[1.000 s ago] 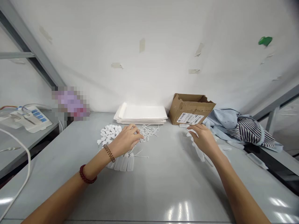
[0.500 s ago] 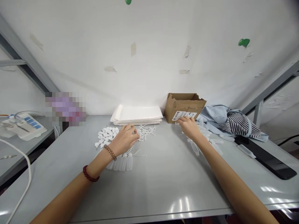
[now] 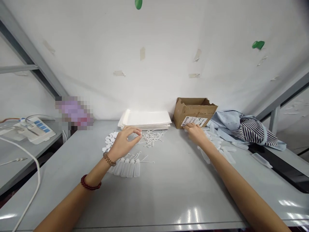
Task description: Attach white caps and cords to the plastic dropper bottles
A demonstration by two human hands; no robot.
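My left hand (image 3: 124, 143) is raised over the left side of a pile of thin white stems (image 3: 152, 138). Its thumb and forefinger meet in a pinch; whatever is between the tips is too small to name. Small white caps (image 3: 110, 138) lie partly hidden behind this hand. In front of it, several translucent squeeze bottles (image 3: 130, 169) lie in a row, thin white stems at their tops. My right hand (image 3: 196, 133) reaches to the foot of a cardboard box (image 3: 193, 111), fingers curled down and their tips hidden. Beside it is a heap of loose translucent bottles (image 3: 223, 149).
A stack of white sheets or envelopes (image 3: 147, 119) lies against the wall. Blue and striped cloth (image 3: 251, 129) and a long black panel (image 3: 285, 170) are at the right. On the left are a power strip (image 3: 40, 130) and a white cable (image 3: 36, 180).
My left hand has lifted slightly off the stem pile, and its thumb and forefinger now form a ring. My right hand stays by the box. The whole view has shifted a little.
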